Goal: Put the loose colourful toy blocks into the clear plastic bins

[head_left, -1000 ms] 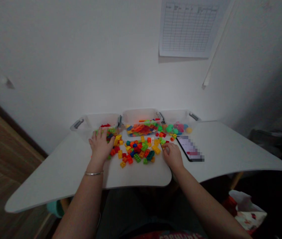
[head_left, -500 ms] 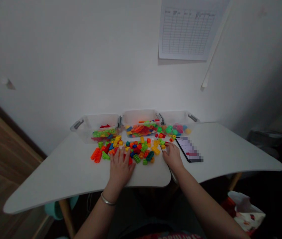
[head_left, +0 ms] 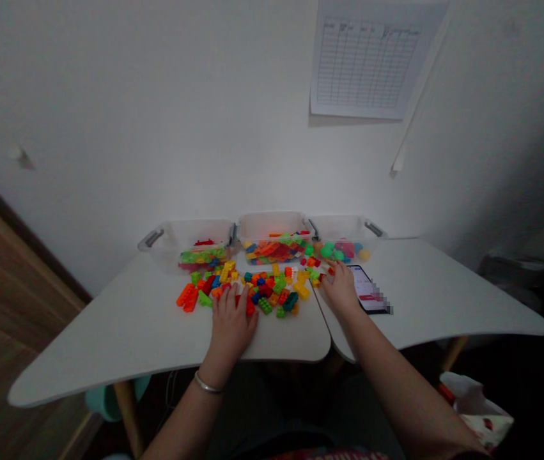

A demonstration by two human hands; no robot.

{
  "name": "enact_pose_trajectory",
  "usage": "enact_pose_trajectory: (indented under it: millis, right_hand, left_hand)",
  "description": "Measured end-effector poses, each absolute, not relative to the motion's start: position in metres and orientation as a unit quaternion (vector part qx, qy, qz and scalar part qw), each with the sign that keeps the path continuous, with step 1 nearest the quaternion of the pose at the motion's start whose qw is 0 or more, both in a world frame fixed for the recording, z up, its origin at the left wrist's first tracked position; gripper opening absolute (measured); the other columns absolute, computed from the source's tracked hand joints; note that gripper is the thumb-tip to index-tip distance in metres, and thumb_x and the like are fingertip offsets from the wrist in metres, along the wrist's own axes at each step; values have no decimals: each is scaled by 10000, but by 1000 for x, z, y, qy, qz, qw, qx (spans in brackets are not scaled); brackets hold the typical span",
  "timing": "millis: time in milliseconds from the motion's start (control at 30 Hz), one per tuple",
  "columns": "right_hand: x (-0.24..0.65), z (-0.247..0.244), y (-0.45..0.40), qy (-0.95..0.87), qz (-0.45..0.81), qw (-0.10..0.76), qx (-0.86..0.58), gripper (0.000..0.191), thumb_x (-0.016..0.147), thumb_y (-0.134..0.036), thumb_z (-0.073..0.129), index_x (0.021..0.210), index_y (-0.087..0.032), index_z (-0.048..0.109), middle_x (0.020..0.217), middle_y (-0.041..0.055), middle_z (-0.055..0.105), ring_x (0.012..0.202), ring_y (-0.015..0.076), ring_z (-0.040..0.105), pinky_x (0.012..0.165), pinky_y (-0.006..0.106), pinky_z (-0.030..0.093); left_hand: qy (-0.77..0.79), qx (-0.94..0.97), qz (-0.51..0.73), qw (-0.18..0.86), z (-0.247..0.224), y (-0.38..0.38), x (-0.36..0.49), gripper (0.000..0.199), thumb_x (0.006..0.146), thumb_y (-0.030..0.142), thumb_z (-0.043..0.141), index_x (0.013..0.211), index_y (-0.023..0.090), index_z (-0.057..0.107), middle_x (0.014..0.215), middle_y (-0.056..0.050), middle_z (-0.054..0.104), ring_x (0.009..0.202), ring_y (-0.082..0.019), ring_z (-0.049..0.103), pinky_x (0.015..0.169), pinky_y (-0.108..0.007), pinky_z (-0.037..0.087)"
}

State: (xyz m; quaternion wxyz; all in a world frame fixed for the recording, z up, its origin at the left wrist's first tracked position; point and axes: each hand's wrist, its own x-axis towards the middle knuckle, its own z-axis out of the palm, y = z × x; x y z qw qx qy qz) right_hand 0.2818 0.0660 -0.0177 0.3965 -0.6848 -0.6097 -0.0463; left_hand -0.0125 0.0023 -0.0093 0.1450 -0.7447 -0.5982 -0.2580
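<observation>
Colourful plastic building bricks [head_left: 276, 284] lie in a loose pile on the white table. My left hand [head_left: 231, 316] rests flat at the pile's near left side, fingers spread, with a red brick [head_left: 251, 306] beside its thumb side. At the right edge of the pile, my right hand [head_left: 339, 287] reaches forward with its fingers stretched out. Its fingertips are by small pieces, partly covering them, between the pile and the phone [head_left: 367, 291]. An orange pair of bricks [head_left: 188, 297] lies left of my left hand, next to a green brick [head_left: 204, 298].
Three clear bins stand along the wall: the left bin [head_left: 195, 230] and middle bin [head_left: 274, 223] hold bricks, the right bin [head_left: 339, 227] holds rounded coloured pieces. A seam divides the table [head_left: 123, 319]. A printed sheet [head_left: 360, 70] hangs on the wall. A bag [head_left: 485, 409] stands below right.
My right hand has moved a little right and forward, away from the bricks' edge toward the phone, now covering part of it. My left hand stays nearly still on the bricks.
</observation>
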Motion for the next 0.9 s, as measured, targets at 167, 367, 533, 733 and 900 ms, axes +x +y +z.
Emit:
enact_pose_trajectory:
  millis: [167,367,533,733,900]
  right_hand:
    - [290,-13,83,-592,-16,328,-736,516,808,-166,493,1307,-41,517,1359,214,520,1332,300,415,1133,407,298]
    - [275,-12,83,-601,-13,304,-739,500,844,-164,473,1320,-13,506,1319,228,557,1247,307,505,1065,375,366]
    - [272,-12,74,-603,-8,311,-735,436,868,-183,448,1266,-50,566,1143,194,665,1058,297,606,961,379,433]
    - [278,-23,70,-605,-38,371,-703,379,820,-171,442,1141,-87,627,1094,168,669,1049,285,589,968,394,437]
    - [281,-34,82,-617,-73,404,-672,454,821,-138,386,1226,-59,575,1305,199,576,1259,280,482,1100,431,344]
  left_hand:
    - [-594,-745,-257,163,-14,5,-14,537,877,365,525,1355,119,541,1415,-218,513,1312,-375,468,1109,-590,313]
    - [-592,-750,-249,157,-16,7,-15,512,869,348,536,1326,118,569,1416,-220,510,1297,-387,474,1089,-591,341]
    - [-592,-750,-255,149,-16,6,-15,505,861,334,549,1319,124,574,1421,-217,502,1298,-382,470,1089,-580,347]
    - [-592,-750,-261,138,-16,6,-15,503,868,341,542,1318,118,573,1411,-225,503,1296,-383,470,1094,-570,343]
    - [-599,-745,-259,138,-17,7,-15,503,858,337,550,1316,133,573,1412,-215,504,1309,-379,457,1096,-570,342]
